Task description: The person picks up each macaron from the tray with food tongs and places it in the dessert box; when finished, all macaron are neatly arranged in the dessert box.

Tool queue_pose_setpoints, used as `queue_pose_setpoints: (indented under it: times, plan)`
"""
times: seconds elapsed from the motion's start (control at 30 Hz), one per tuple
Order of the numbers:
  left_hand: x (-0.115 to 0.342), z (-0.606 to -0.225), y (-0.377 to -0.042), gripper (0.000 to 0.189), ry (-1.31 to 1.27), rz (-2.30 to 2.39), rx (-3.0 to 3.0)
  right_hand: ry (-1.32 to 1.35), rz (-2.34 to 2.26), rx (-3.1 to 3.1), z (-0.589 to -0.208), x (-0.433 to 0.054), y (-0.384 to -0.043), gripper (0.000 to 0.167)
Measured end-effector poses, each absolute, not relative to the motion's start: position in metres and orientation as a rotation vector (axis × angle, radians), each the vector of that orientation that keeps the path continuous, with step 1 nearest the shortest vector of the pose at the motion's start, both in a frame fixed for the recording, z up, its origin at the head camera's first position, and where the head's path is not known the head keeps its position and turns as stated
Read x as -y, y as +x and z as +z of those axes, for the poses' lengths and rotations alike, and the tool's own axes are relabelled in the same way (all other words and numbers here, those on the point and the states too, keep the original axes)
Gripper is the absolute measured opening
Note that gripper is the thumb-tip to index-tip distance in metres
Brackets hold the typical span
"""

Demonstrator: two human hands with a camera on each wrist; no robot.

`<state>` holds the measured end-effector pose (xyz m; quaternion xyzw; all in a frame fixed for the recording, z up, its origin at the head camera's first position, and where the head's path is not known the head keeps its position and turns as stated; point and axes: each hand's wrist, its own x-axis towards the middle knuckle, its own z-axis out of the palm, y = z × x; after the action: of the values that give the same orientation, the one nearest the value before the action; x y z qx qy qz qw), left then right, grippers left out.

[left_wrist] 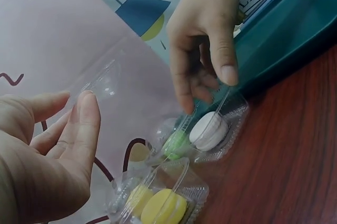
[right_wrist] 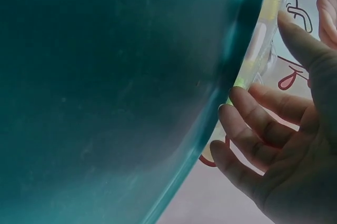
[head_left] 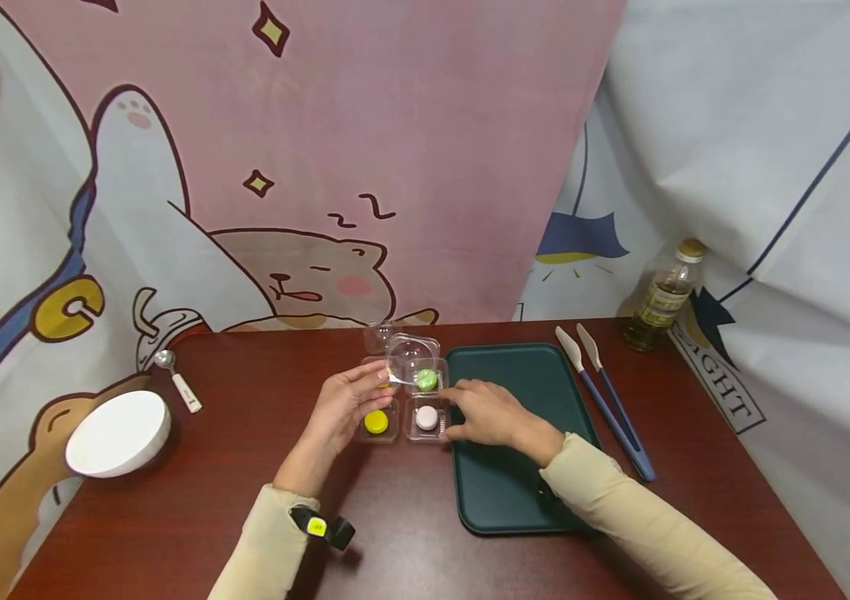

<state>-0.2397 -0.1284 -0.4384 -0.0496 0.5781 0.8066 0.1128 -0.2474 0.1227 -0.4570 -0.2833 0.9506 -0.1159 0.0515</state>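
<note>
The clear macaron box (head_left: 410, 398) is sitting on the desk (head_left: 245, 500), just left of the green tray (head_left: 522, 492) and touching its left edge. The left hand (head_left: 342, 408) is pinching the raised clear lid (head_left: 412, 357) in a light grip, thumb and fingers nearly straight. The right hand (head_left: 488, 412) is resting over the tray's left rim, fingertips loosely curled at the compartment holding the pink macaron (head_left: 427, 417). The green macaron (head_left: 427, 380) and yellow macaron (head_left: 376, 422) are lying farther from the tray. Bare desk is lying near of the box; the tongs (head_left: 608, 400) are lying right of the tray.
</note>
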Motion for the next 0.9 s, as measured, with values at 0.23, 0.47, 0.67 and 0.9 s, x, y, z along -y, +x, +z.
queue_pose_setpoints:
  times: [0.23, 0.47, 0.67, 0.9]
  plan:
    - [0.125, -0.441, -0.24, 0.043, -0.159, 2.365, -1.724, -0.841, -0.366, -2.897, -0.454, -0.123, -0.247, 0.075]
    - [0.118, -0.438, -0.242, 0.041, -0.097, 2.37, -1.771, -0.941, -0.757, -2.893, -0.434, -0.136, -0.258, 0.066]
    - [0.11, -0.436, -0.242, 0.035, -0.089, 2.329, -1.859, -0.938, -1.13, -2.845, -0.423, -0.134, -0.262, 0.036]
    - [0.108, -0.436, -0.239, 0.029, -0.051, 2.239, -1.966, -0.863, -1.175, -2.972, -0.423, -0.129, -0.259, 0.027]
